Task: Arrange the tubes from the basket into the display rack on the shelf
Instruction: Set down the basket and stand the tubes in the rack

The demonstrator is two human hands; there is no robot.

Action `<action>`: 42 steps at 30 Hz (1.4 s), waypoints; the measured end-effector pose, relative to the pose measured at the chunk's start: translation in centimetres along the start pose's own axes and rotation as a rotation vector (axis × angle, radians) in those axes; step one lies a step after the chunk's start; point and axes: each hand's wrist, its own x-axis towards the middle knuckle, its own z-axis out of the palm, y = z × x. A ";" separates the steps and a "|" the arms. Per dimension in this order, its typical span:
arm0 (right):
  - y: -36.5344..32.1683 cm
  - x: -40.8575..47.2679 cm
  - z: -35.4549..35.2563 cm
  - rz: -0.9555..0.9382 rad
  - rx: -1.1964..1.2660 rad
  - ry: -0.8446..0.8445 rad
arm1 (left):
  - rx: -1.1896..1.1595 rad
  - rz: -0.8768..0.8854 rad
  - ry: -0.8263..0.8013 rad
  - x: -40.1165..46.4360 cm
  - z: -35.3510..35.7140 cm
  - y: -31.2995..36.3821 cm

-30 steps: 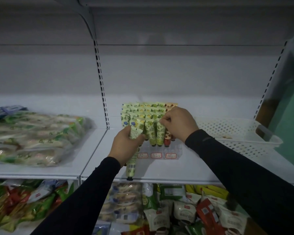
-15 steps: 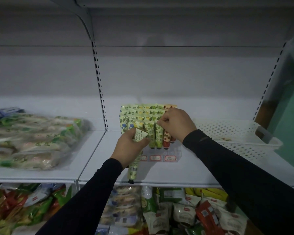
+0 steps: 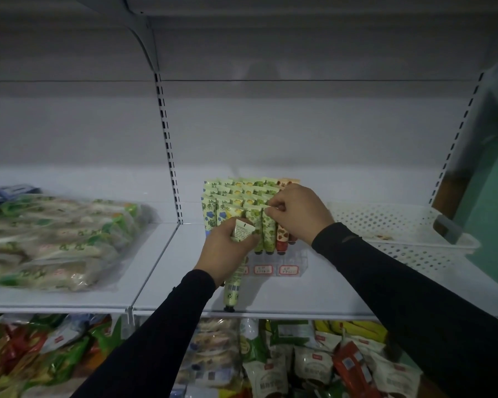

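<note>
Left hand point(image 3: 226, 251) is gripping a tube point(image 3: 233, 285), cap hanging below the wrist; right hand point(image 3: 298, 212), just above it, is pinching a racked tube's top edge point(image 3: 268, 209) in the display rack point(image 3: 292, 258).

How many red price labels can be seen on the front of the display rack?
2 in full: one label below the green tubes and one label to its right. The edge of a third may show beside the left hand, which hides that part of the display rack.
</note>
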 end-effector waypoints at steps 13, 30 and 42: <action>1.9 -0.1 0.5 0.081 0.032 0.073 | -0.001 0.019 0.010 -0.2 0.5 -0.4; 1.7 -0.1 1.1 0.027 -0.033 0.090 | 0.102 0.032 0.110 0.0 2.4 -0.2; 0.0 -0.9 -0.2 -0.129 0.085 -0.014 | 0.168 -0.017 0.200 -0.2 2.8 0.1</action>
